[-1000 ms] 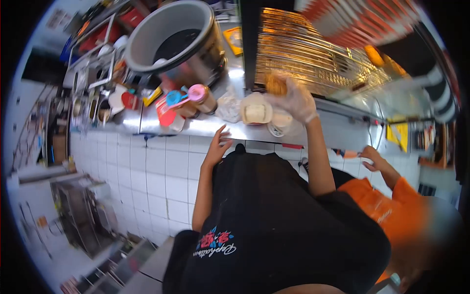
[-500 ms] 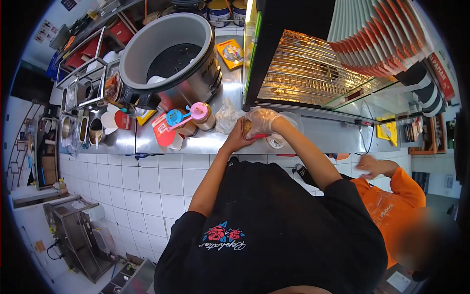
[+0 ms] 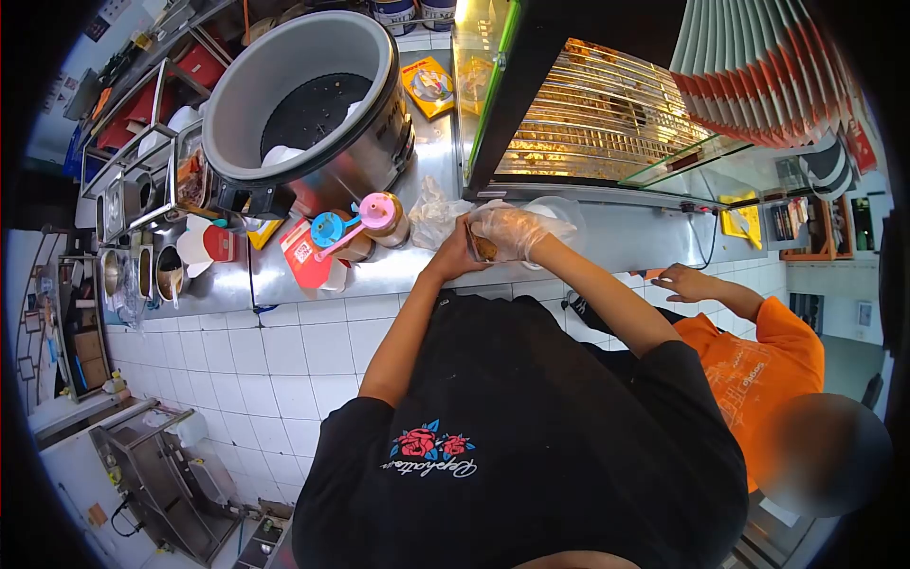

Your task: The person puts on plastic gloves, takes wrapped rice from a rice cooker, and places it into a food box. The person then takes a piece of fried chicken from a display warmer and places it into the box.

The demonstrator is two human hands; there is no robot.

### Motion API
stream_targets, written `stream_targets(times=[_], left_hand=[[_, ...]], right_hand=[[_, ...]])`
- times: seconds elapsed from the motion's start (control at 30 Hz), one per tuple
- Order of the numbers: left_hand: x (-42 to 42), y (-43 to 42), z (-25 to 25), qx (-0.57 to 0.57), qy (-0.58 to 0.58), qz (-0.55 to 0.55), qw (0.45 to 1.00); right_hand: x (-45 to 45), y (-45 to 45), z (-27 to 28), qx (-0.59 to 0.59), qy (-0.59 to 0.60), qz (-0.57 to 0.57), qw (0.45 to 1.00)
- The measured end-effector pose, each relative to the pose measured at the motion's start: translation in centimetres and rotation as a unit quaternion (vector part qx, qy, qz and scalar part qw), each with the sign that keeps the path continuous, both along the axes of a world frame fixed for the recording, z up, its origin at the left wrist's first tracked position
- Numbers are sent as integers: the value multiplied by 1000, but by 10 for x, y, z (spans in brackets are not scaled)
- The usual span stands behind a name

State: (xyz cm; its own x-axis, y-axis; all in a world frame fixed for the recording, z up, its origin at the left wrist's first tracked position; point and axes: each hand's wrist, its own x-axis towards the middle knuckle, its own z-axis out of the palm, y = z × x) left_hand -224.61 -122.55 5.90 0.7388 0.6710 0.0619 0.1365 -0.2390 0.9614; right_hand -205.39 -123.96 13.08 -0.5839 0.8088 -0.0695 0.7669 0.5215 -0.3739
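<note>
My bare left hand (image 3: 455, 254) wraps the left side of a small food box (image 3: 482, 260) above the counter's front edge. Browned, fried-looking food (image 3: 485, 248) shows in its mouth. My right hand (image 3: 512, 230), in a clear plastic glove, curls over the far and right side of the same box; its fingertips are partly hidden. A crumpled clear plastic bag (image 3: 434, 214) lies just left of the box. Behind the gloved hand is a round clear container (image 3: 561, 214). Two sauce bottles, one with a pink cap (image 3: 379, 211), one with a blue cap (image 3: 332, 229), stand further left.
A large open cooker (image 3: 301, 104) occupies the back left of the steel counter (image 3: 626, 228). A lit glass display cabinet (image 3: 588, 123) stands behind my hands, stacked cartons (image 3: 758, 76) above it. Folded red boxes (image 3: 303, 254) lie left. A co-worker in orange (image 3: 749, 370) is at my right.
Both hands stay at the box, which has tilted so a browned food piece shows more. My view has shifted slightly. The co-worker's hand has moved left and up.
</note>
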Motion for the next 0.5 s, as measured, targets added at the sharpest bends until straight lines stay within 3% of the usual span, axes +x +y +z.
stream_targets(times=[0.03,0.13,0.23,0.33,0.43,0.5], left_hand=[[0,0,-1,-1,5,2,1000],[1,0,14,-13,4,-8,1000],[-1,0,18,-14,15,-21,1000],[2,0,24,31,1,-16,999],[8,-1,22,58,-13,-8,998],[9,-1,15,57,-5,-16,998]], right_hand=[[0,-5,0,74,39,-35,996],[3,-7,45,-108,-102,-53,988],[17,-12,21,-53,-124,-93,986],[5,-11,21,-135,-210,-96,964],[13,-12,-35,-37,-193,-27,980],[7,-19,-34,63,-205,-38,976]])
